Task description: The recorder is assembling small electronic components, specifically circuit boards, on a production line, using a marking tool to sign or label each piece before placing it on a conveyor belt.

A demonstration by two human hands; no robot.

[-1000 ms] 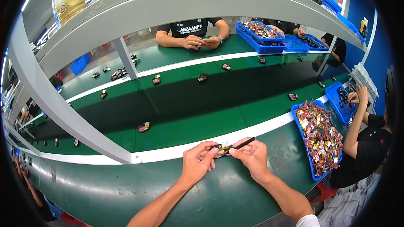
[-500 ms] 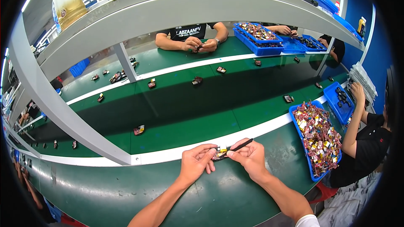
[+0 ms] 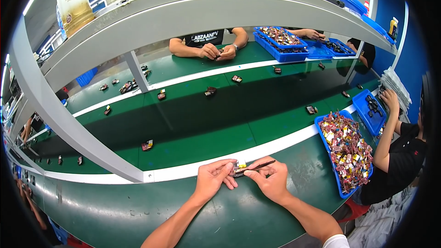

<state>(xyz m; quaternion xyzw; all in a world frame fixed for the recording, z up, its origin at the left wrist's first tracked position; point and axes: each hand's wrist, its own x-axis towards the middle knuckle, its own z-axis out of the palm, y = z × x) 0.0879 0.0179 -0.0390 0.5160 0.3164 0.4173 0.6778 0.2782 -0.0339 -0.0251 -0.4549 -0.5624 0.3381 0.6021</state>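
Over the green worktop near the belt's white edge, my left hand (image 3: 213, 177) pinches a small electronic assembly (image 3: 240, 166) between thumb and fingers. The piece is dark and partly clear, with a yellow patch; fingertips hide much of it. My right hand (image 3: 272, 182) is closed around a slim black tool (image 3: 261, 166), like tweezers or a pen. Its tip reaches down to the assembly, and my right thumb is close against that piece too.
A blue tray (image 3: 341, 188) heaped with small red-and-yellow wired parts stands to my right, beside another blue tray (image 3: 367, 93) of black pieces. Ahead runs a green conveyor belt (image 3: 197, 128) with scattered assemblies. A grey post (image 3: 69, 124) rises at left. Co-workers sit opposite and at right.
The black tool has tipped lower and flatter in my right hand, and the assembly's yellow patch shows more. Pieces on the belt have shifted slightly left.
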